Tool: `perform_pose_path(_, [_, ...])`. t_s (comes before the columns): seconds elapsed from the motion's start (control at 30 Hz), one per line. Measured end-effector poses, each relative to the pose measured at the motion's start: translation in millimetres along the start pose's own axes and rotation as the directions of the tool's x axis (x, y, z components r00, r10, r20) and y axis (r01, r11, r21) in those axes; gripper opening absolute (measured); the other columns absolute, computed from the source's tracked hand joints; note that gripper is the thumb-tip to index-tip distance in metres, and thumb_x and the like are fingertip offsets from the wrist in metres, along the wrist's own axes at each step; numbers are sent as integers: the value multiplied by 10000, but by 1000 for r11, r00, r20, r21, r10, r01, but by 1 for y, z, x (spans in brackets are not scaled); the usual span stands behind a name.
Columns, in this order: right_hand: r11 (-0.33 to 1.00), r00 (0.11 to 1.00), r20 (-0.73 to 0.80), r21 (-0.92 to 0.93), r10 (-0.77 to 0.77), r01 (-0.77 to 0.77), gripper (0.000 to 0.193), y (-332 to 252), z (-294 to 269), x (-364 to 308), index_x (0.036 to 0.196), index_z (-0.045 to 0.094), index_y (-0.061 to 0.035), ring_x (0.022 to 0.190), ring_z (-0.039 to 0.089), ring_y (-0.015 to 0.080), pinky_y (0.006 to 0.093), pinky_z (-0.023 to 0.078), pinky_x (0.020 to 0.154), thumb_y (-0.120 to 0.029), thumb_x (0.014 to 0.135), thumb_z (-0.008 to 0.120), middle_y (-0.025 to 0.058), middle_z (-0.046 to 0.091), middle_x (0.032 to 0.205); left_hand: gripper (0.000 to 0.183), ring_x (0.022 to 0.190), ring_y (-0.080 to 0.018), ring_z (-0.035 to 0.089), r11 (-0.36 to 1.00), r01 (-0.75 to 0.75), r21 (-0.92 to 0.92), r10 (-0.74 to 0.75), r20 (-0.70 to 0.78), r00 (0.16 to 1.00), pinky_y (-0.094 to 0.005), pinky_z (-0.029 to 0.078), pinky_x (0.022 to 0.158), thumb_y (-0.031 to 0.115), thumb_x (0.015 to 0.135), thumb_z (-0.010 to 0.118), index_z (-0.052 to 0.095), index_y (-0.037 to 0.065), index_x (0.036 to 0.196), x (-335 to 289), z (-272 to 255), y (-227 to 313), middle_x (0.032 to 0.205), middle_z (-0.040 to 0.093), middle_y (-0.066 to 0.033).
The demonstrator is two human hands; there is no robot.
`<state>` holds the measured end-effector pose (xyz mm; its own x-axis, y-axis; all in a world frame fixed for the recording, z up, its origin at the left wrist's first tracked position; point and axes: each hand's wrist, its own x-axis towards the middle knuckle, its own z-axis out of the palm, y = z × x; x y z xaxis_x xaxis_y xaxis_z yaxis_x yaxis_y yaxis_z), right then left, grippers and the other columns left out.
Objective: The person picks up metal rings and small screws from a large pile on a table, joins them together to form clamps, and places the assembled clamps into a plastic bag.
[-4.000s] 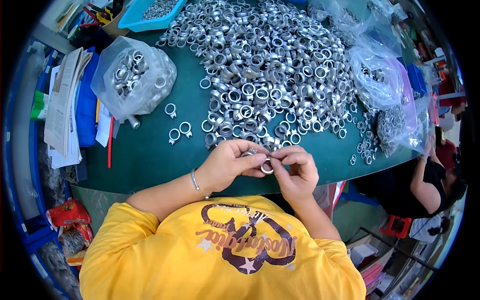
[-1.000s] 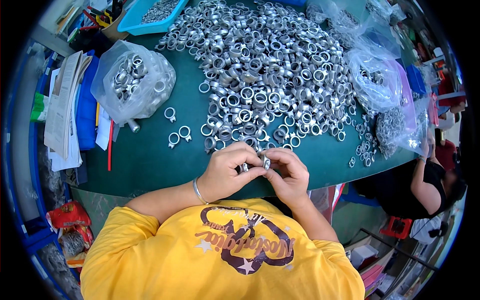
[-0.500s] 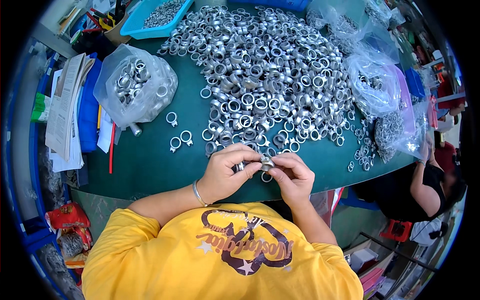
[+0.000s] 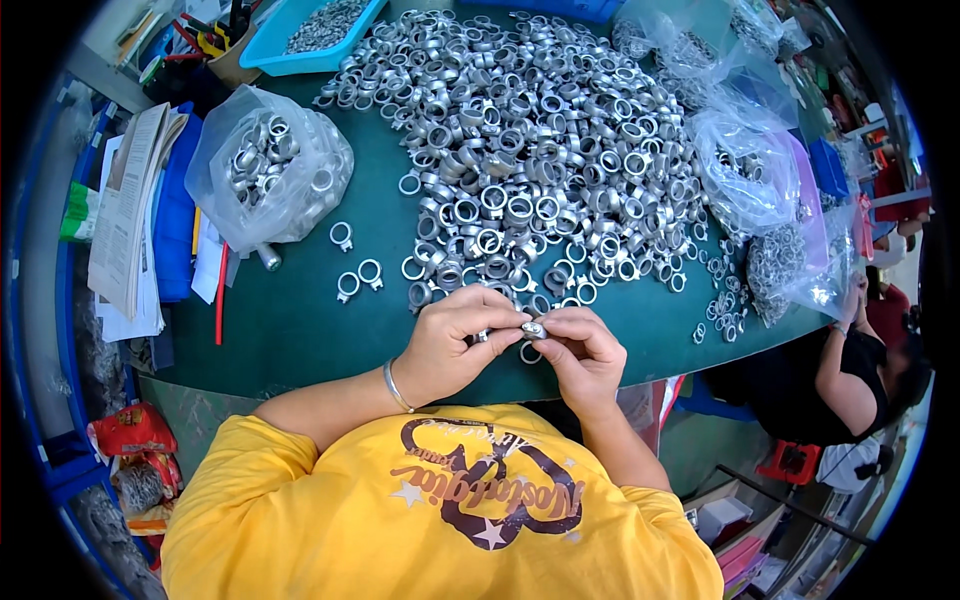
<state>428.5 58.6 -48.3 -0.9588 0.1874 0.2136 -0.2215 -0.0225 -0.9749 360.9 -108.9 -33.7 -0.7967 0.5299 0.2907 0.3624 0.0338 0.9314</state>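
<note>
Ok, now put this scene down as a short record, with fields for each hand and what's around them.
Left hand: pinches a metal ring; a second metal piece shows within its grasp
Right hand: pinches the same ring from the other side
Surface: green tabletop
Beyond the hands: large pile of metal rings
Left of the pile: three loose rings; clear plastic bag holding rings
Upper left: light blue tray of small metal parts
</note>
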Motion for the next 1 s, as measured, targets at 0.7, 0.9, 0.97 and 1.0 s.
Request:
perform_pose_path(0.7, [501,920,28,-832,-390,238,81,-43,-83,101,806,620,-13,697,593,217,314,480,608,10,730,634,98,619,793,37,520,-74,539,961,88,-262,-165,-291,942,-186,399,463,-10,800,609,608,-16,836,-6,-5,-11,768,562,-47])
perform_pose_path(0.9, [428,986,157,-889,-49,163,109,-9,-16,54,790,625,-30,688,558,280,360,463,624,-101,720,668,95,556,734,73,559,-60,531,968,79,-237,-127,-197,972,-161,405,495,-18,810,589,596,-21,883,-9,-8,-13,845,556,-54])
perform_pose_path(0.97, [445,984,166,-878,-61,176,104,-4,-15,54,790,626,-33,697,554,285,363,461,636,-96,718,666,95,556,743,84,560,-63,535,971,78,-225,-123,-192,974,-163,409,497,-16,806,593,598,-21,890,-8,-8,-11,846,560,-58])
perform_pose_path(1.0, [460,982,173,-868,-75,188,100,-3,-14,53,791,626,-36,706,551,290,365,459,649,-91,716,664,95,557,753,95,561,-65,540,974,76,-214,-117,-185,976,-165,413,500,-15,803,598,600,-20,897,-8,-8,-10,847,565,-62])
